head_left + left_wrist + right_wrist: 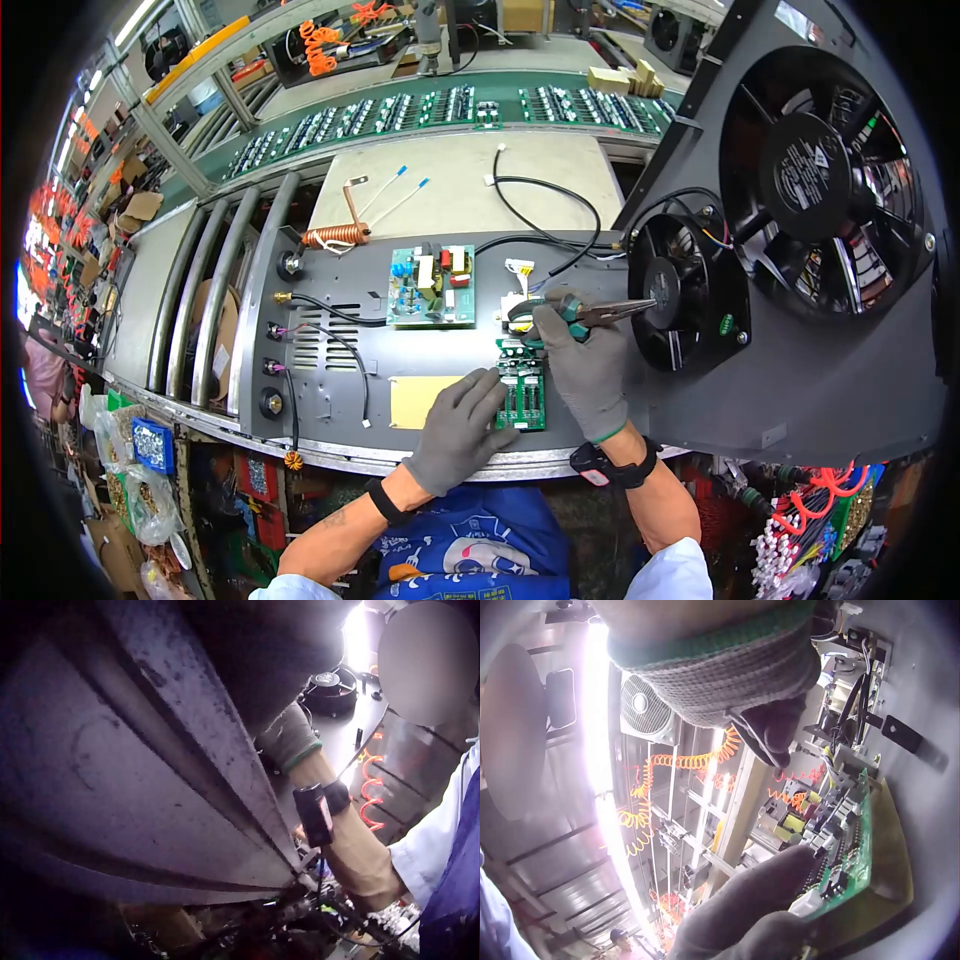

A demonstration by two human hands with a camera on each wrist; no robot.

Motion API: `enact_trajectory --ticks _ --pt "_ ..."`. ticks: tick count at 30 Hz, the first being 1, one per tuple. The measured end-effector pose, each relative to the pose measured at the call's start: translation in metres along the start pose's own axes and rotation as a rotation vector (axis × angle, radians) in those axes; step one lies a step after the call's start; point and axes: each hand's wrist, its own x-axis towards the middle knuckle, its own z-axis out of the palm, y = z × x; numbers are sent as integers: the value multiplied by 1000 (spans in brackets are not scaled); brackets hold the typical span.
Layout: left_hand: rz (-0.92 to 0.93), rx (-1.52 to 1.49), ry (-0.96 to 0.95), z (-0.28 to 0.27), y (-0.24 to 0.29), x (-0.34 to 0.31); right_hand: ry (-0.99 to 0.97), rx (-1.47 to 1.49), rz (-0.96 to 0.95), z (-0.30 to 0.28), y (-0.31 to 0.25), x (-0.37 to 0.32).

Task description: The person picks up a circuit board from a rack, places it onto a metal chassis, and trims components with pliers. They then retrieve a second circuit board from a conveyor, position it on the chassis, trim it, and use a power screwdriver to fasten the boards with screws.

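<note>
My right hand point(585, 370), in a grey glove, grips needle-nose pliers point(590, 312) with green-and-black handles, their tips pointing right in front of the smaller fan point(668, 290). In the head view, a green circuit board point(522, 392) lies just below that hand. My gloved left hand point(460, 430) rests at its left edge, fingers extended and thumb by the lower corner. The right wrist view shows the left-hand fingers point(754, 896) against the board's component side point(847, 847). A yellow sheet point(415, 402) lies partly under the left hand. White connectors point(518, 268) with wires sit above the board.
Another populated board point(432, 287) is mounted on the grey metal panel point(340, 400). A large fan point(815, 180) stands on the upright panel at right. Black cables point(555, 190) and a copper coil point(337, 236) lie behind; rows of boards point(400, 112) line the green conveyor.
</note>
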Motion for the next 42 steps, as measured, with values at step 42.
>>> enact_trajectory --ticks 42 --pt "3 -138 100 7 -18 -13 -924 -1304 -157 108 -49 44"
